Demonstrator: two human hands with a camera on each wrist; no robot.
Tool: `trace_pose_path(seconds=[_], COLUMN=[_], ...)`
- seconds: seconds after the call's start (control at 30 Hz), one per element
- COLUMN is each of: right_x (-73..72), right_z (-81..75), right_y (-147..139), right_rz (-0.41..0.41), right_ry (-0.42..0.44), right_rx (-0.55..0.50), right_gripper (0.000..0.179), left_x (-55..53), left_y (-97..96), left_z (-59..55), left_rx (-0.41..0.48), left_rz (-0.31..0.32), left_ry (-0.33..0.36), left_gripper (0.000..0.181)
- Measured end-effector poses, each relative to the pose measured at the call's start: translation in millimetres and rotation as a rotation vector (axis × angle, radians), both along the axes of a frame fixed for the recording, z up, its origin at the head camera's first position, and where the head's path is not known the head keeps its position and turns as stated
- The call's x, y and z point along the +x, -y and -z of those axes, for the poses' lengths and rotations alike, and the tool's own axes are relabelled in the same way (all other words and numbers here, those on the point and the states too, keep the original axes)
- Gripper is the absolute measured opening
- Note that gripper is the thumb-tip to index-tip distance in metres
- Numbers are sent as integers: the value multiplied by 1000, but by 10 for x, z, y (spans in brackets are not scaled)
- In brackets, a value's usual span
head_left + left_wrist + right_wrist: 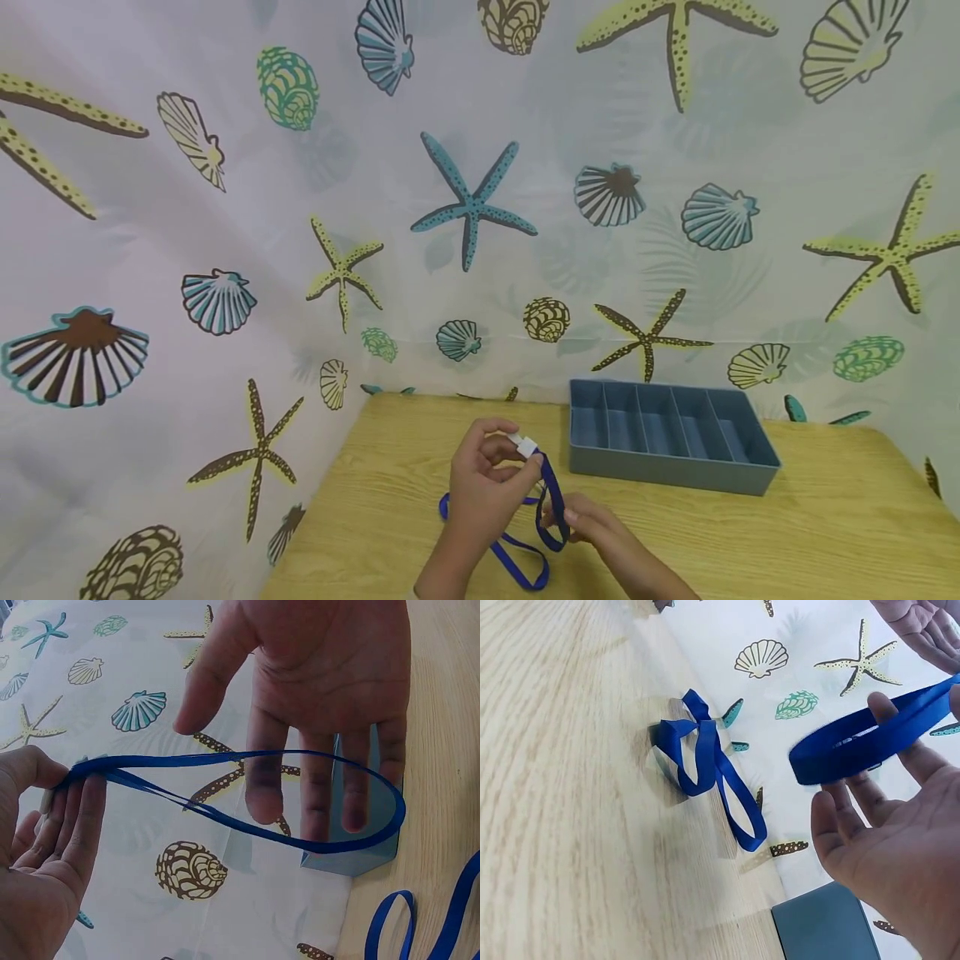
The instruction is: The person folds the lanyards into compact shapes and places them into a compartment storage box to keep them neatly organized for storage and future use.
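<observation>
In the head view my left hand (482,492) pinches a white plastic clip (527,447) on a blue lanyard (551,486). From there the strap hangs in a loop toward my right hand (600,529). The left wrist view has the left hand (56,832) gripping the gathered end of the loop, thumb over fingers. Beyond it, the right hand (330,682) holds its fingers straight at the far end of the loop. Relaxed fingers (870,799) of the right hand touch the strap in the right wrist view. The rest of the lanyard (705,757) lies loosely folded on the table.
A grey-blue tray (675,471) with several compartments stands at the back right of the light wooden table (360,492). A white curtain (420,308) printed with shells and starfish hangs behind the table and along its left side.
</observation>
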State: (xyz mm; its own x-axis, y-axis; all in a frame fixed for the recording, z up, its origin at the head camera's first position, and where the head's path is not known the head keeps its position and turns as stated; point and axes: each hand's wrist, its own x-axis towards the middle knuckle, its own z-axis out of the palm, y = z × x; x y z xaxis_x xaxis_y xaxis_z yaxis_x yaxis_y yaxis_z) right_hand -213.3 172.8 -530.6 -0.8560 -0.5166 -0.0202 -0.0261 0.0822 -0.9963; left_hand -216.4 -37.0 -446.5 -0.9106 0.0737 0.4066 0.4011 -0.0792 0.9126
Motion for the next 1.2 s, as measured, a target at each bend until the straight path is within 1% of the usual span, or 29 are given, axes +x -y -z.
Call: trace_pose_path(seconds=[0.07,0.13,0.17,0.27,0.4,0.47,0.5,0.6,0.7,0.77,0.8,0.87,0.97,1.1,1.2], right_x=[-3,-1,0,9,36,62,78,140,202,233,246,264,279,284,288], right_z=[18,32,42,73,117,123,123,102,64,43,33,10,-34,-100,-116], right_y=[4,-7,-14,-52,-134,-180,-203,-243,-257,-268,-278,-304,-340,-370,-392], right_rz=[-26,-51,-50,-40,15,74,115,268,414,476,491,491,462,415,388], right_ry=[12,51,59,70,81,85,92,66,12,-33,-50,-85,-113,-155,-196], right_rx=[4,14,15,3,-42,-69,-86,-150,-239,-314,-358,-436,-502,-503,-495], right_gripper=[53,56,57,59,55,50,47,36,30,27,26,28,30,27,26], left_x=[0,-2,-3,-6,-23,-35,-41,-53,-61,-62,-65,-64,-66,-71,-68], left_y=[6,18,26,62,131,171,190,235,255,253,250,244,236,239,239], left_z=[-9,-21,-28,-56,-76,-76,-75,-69,-50,-33,-23,-7,5,7,-6], left_rx=[6,17,23,41,74,99,112,154,184,199,205,213,230,242,251], left_rz=[-1,-5,-8,-30,-62,-76,-81,-83,-79,-73,-73,-72,-70,-69,-65], left_ry=[-6,-12,-16,-35,-55,-59,-62,-65,-64,-59,-53,-44,-28,-1,27], left_gripper=[42,42,42,43,43,44,44,44,45,45,45,45,44,44,44])
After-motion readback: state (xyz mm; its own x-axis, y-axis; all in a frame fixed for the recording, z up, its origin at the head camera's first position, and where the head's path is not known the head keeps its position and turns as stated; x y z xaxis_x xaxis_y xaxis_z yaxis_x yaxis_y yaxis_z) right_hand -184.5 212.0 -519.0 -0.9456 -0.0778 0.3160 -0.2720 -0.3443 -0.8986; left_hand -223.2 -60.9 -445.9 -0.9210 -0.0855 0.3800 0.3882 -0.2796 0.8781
